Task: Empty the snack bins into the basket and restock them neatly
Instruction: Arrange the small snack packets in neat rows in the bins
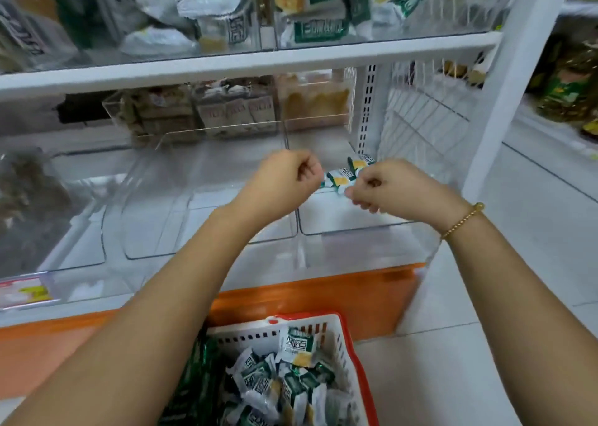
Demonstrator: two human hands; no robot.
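The person bends over the lowest shelf point(226, 69), both arms reaching into the clear right bin point(356, 225). The left hand point(288, 179) and the right hand point(388, 189) are close together but not touching, and the fingers of both are curled. They are at the two ends of a short row of packets point(343, 178) at the back of this bin. I cannot tell if the fingers pinch the packet edges or only hover beside them, because the hands cover that part.

The packets lie side by side, faces up, near the back wall. I think this is the beginning of the neat restocking: filling from the back leaves the front free for the next rows.

The middle bin point(210, 205) beside it shows no packets inside. The basket point(336, 335) stands on the floor just under the arms, full of the same green and white packets in a loose heap point(284, 383), so each hand has only a short way down and back. Judging by that heap, most of the restocking is not yet done.
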